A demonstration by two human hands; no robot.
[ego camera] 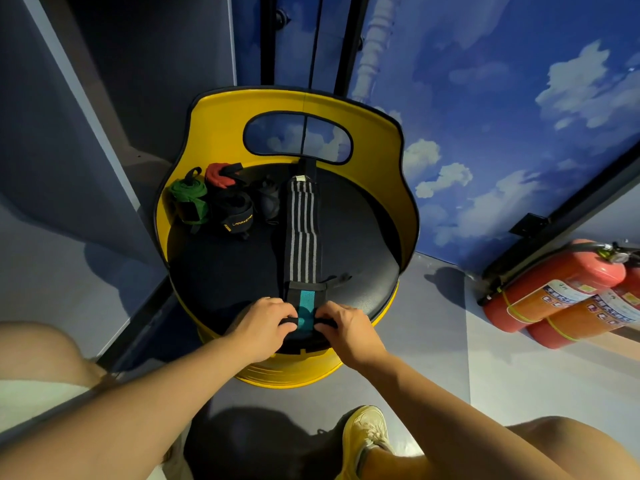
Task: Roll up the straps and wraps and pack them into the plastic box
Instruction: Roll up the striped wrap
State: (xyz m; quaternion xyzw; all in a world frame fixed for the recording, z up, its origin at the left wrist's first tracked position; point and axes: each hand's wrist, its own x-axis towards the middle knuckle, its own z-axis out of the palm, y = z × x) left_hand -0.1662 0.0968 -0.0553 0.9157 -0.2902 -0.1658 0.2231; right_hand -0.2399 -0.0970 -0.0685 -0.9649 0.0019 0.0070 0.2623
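on the black round cushion of a yellow drum seat, the work is spread out, and it appears to be at an early stage. the largest item, a long black wrap with grey stripes, is laid flat down the middle of the cushion, its far end up by the backrest and its near end, with a teal patch, at the front edge. only that near end has been turned over, so the rolling of this wrap is judged barely begun. behind it on the left, a green bundle, a black wrap with yellow lettering, a red and black piece and a dark item are gathered close together; the first two seem already wound, though how neatly cannot be told. no plastic box is seen anywhere, so the packing is taken as wholly undone. the fold at the near end is pinched by both hands, the left hand and the right hand set close together on either side of the teal patch, fingers curled over the fabric. two red fire extinguishers are seen lying on the floor to the right.
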